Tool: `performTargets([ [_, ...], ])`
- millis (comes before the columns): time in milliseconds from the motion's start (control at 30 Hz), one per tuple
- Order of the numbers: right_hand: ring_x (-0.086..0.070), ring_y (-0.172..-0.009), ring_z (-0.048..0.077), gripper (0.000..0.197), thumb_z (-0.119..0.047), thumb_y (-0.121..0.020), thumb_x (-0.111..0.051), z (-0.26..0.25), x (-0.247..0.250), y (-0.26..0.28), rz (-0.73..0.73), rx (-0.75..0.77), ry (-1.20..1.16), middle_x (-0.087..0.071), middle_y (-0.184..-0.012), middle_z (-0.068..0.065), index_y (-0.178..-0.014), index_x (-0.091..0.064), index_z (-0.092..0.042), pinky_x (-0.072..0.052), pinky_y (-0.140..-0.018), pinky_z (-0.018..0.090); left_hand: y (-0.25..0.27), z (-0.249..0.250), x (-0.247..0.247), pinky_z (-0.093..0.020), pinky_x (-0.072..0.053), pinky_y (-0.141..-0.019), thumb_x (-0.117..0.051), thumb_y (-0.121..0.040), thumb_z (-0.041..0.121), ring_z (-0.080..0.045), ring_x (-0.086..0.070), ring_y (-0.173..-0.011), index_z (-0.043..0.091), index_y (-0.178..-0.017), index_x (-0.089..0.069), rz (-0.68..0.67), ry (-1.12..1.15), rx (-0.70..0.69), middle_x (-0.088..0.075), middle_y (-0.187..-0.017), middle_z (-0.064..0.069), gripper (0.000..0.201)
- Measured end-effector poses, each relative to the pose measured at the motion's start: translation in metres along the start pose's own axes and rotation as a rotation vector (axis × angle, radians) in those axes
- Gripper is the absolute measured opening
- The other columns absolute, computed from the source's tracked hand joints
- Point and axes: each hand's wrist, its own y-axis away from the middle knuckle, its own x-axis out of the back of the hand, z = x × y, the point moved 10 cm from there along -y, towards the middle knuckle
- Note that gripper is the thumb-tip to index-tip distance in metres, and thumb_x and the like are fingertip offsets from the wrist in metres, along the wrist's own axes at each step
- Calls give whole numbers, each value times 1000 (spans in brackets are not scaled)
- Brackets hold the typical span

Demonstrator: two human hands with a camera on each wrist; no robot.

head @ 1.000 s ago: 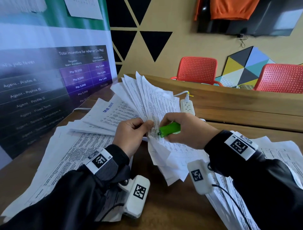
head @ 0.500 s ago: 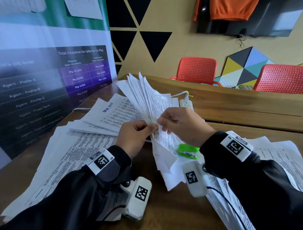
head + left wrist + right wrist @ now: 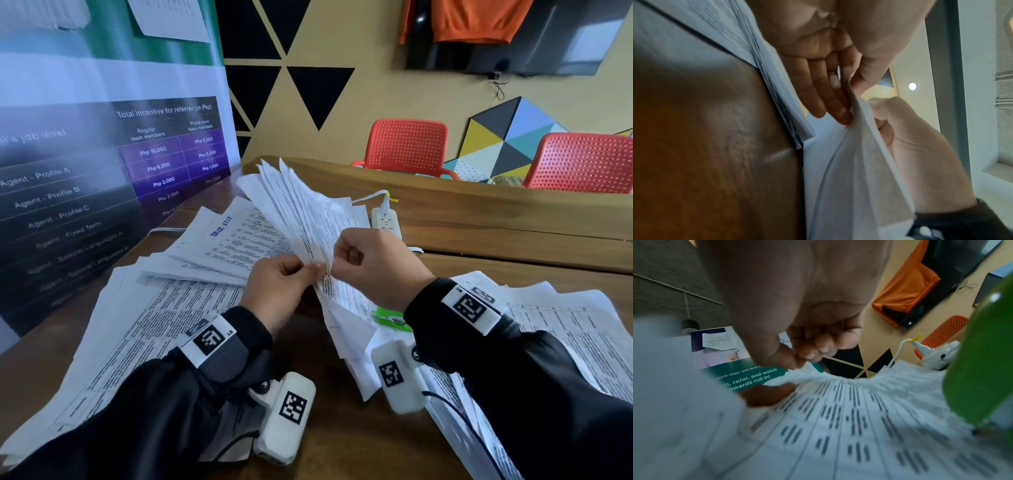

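A thick sheaf of printed papers [image 3: 301, 212] stands fanned upward above the wooden table [image 3: 342, 438]. My left hand [image 3: 284, 284] holds its edge, thumb in front and fingers [image 3: 824, 97] flat behind the sheets. My right hand [image 3: 370, 263] pinches the same edge of the papers [image 3: 838, 402] between thumb and curled fingers [image 3: 809, 353], right beside the left thumb. A green stapler [image 3: 390, 318] lies on the papers under my right wrist; it fills the right edge of the right wrist view as a green stapler [image 3: 980, 366].
Loose printed sheets [image 3: 144, 329] cover the table on the left, and more papers [image 3: 582, 329] lie on the right. A white power strip [image 3: 385, 221] sits behind the sheaf. A banner [image 3: 102, 171] stands at left; red chairs [image 3: 407, 147] stand beyond the table.
My right hand held the green stapler at the sheaf's edge a second ago. It has set it down on the papers and now pinches the sheets. The sheaf has stood up a little.
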Motion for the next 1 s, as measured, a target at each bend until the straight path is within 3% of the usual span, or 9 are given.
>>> performTargets([
  [67, -45, -54, 5, 11, -18, -83, -68, 5, 3, -2, 12, -19, -121, -57, -62, -5, -73, -64, -15, -42, -56, 26, -2, -4, 2, -43, -57, -73, -78, -82, 36, -29, -69, -71, 2, -77, -77, -39, -35, 72, -75, -77, -13, 34],
  [133, -44, -52, 3, 12, -18, -87, -70, 12, 2, -4, -21, -52, -183, -55, -60, -8, -75, -66, -16, -40, -55, 18, -3, 0, 7, -30, -50, -54, -70, -84, 56, -24, -61, -51, -3, -67, -70, -84, -181, 150, -67, -59, -13, 62],
  [200, -42, -51, 4, 13, -21, -89, -71, 16, 1, -5, -40, -78, -259, -53, -58, -11, -77, -68, -18, -38, -55, 19, -5, 19, 22, -21, -40, -43, -59, -89, 62, -17, -49, -37, 6, -54, -63, -23, -312, 131, -56, -44, -4, 66],
  [300, -41, -55, 12, 14, -19, -90, -72, 19, 3, -8, -9, -104, -395, -52, -54, -12, -76, -69, -19, -38, -60, 30, -11, 45, 35, -20, -34, -41, -65, -91, 49, -14, -43, -39, 9, -60, -63, 36, -216, 11, -53, -50, -2, 51],
  [400, -43, -57, 12, 12, -21, -90, -72, 13, 6, -6, -2, -81, -430, -54, -55, -12, -78, -70, -19, -39, -61, 32, -3, 51, 12, -23, -42, -44, -68, -93, 26, -20, -60, -53, 5, -93, -72, -167, 13, 17, -69, -75, -10, 21],
  [467, -43, -58, 12, 12, -26, -89, -73, 7, 4, -4, -31, -54, -354, -55, -60, -5, -80, -72, -18, -38, -59, 32, 3, 53, 2, -26, -49, -46, -68, -92, 17, -22, -69, -64, 6, -102, -73, -239, 50, 26, -75, -86, -11, 15],
  [767, -45, -51, 3, 14, -26, -86, -76, -19, -12, 5, -143, 34, -179, -58, -56, -14, -74, -70, -23, -37, -51, 16, 18, 52, 11, -27, -51, -47, -66, -92, 4, -18, -67, -61, 7, -85, -69, -271, -260, -64, -69, -69, -6, 8],
  [900, -61, -78, 6, 13, -38, -88, -73, -26, -28, 11, -183, 58, -142, -70, -86, -8, -95, -72, -27, -49, -72, 21, 28, 49, 55, -26, -48, -47, -63, -92, 3, -16, -59, -55, 5, -84, -67, -137, -223, -19, -60, -65, -6, 9],
  [1000, -59, -108, 3, 30, -46, -88, -70, -21, -59, 19, -407, 8, 27, -64, -116, -18, -116, -66, -33, -48, -94, 27, 44, 43, 114, -24, -45, -45, -65, -92, 3, -15, -50, -50, 11, -80, -68, -20, -126, 52, -55, -61, -6, 14],
])
